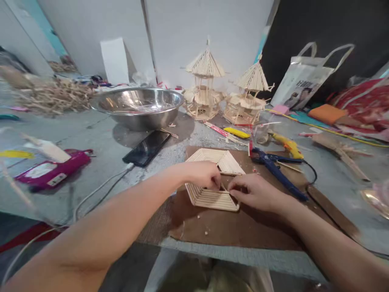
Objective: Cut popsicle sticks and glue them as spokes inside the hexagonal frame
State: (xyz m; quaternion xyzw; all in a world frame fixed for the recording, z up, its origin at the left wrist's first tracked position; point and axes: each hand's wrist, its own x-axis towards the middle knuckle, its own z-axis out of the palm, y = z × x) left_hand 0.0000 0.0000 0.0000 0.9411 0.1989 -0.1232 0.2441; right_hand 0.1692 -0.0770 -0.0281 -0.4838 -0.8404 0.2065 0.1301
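Note:
A hexagonal frame of thin wooden sticks [212, 200] lies flat on a brown board [194, 227], with rows of sticks filling several of its sides around an open middle. My left hand [208, 175] reaches over the frame's middle, its fingers curled down and pinched on a short wooden stick [224, 187]. At the frame's right side, my right hand [258, 192] pinches near the same stick's other end with thumb and forefinger. The fingertips of my left hand are partly hidden. A blue glue gun [276, 174] rests on the board, right of my right hand.
Behind the board stand two stick pagodas [203, 89] and a steel basin [136, 105]. A black phone [147, 148] lies left of the board, near a purple device [56, 168]. A yellow glue gun [288, 145], a yellow cutter [236, 132] and loose sticks lie beyond.

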